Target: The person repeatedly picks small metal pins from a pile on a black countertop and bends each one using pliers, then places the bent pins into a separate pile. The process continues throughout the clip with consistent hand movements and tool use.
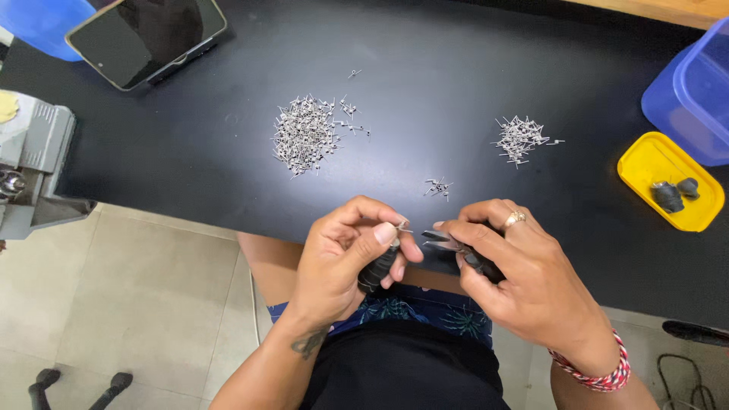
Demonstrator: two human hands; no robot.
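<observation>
My left hand (345,254) pinches a tiny metal wire piece (402,225) between thumb and forefinger and also holds a small dark cylinder (377,269) in its palm. My right hand (524,277), with a ring on one finger, grips small black-handled pliers (456,247) whose tip points at the wire piece. Both hands hover over the near edge of the black table (425,99). A big heap of small metal pieces (305,137) lies on the table's left middle, a smaller heap (519,140) to the right, and a few pieces (438,187) just beyond my hands.
A phone (144,36) lies at the back left beside a blue container (38,23). A grey metal device (30,163) sits at the left edge. On the right stand a blue plastic tub (695,95) and a yellow lid (664,178) holding two dark parts.
</observation>
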